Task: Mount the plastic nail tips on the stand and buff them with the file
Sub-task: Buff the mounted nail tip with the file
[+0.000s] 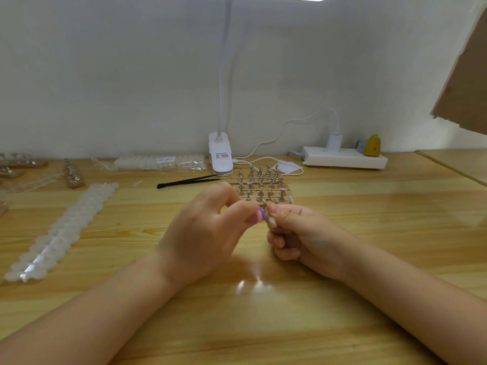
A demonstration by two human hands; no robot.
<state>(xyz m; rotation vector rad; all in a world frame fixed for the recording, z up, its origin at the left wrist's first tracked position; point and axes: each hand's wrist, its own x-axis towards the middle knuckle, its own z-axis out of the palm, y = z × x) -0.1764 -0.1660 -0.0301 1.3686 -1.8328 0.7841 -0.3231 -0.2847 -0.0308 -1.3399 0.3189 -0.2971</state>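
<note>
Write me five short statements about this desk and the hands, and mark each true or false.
1. The left hand pinches a small purple file... correction follows below.

1. The left hand pinches a small purple file. True.
2. The black tweezers are held in the right hand. False: they lie on the desk.
3. The stand with metal pegs sits behind the hands. True.
4. The lamp's clip base stands right of the power strip. False: left of it.
5. Both hands rest flat. False: both are curled, pinching.
</note>
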